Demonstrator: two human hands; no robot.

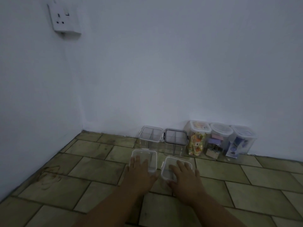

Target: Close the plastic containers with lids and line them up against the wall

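Note:
Two clear square plastic containers stand on the tiled floor in front of me, each with a lid on top. My left hand point(140, 172) lies flat on the left container point(147, 154), fingers spread. My right hand point(184, 175) lies flat on the right container point(170, 164), thumb over its near edge. Behind them, a row stands against the wall: a white-rimmed divided container point(150, 134), a dark-rimmed divided container point(175, 137), then three filled jars, one with colourful contents point(197, 138), one with clips point(218, 140) and one with purple items point(241, 141).
The white wall point(164, 71) meets a side wall in a corner at the left. A white socket point(64, 18) sits high on the side wall. Green-brown floor tiles point(82, 177) spread all around.

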